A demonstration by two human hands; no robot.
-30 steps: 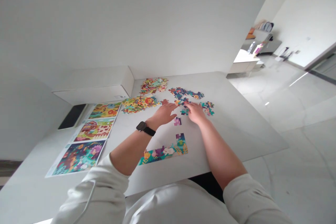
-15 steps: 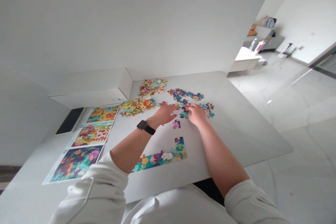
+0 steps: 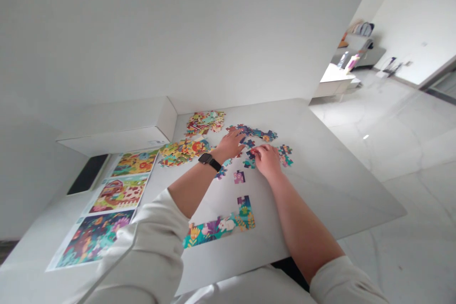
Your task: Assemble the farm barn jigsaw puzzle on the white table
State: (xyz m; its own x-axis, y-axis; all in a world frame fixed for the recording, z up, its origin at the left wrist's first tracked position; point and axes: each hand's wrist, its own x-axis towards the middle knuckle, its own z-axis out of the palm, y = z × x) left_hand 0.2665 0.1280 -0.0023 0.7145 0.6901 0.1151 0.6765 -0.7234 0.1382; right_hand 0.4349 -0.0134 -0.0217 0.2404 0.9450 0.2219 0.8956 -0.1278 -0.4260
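Observation:
My left hand (image 3: 230, 146) is open, its fingers spread over the near edge of a heap of dark blue jigsaw pieces (image 3: 254, 132). A black watch sits on that wrist. Beside it, my right hand (image 3: 267, 157) has its fingertips pinched on a puzzle piece with red on it (image 3: 253, 151). Teal and orange pieces (image 3: 286, 154) lie just right of this hand. Nearer to me are a loose purple piece (image 3: 239, 177) and a joined L-shaped puzzle strip (image 3: 213, 231) with a white rabbit. My left forearm covers part of the table.
Two piles of brighter pieces, a yellow one (image 3: 181, 152) and a mixed one (image 3: 204, 122), lie to the left. Three printed pictures (image 3: 119, 193) and a dark flat device (image 3: 88, 174) are further left. A long white box (image 3: 117, 140) stands against the wall.
My left hand has moved forward and right, towards the dark blue pieces, uncovering some pieces behind its wrist. My right hand stays over nearly the same spot. The view has shifted slightly.

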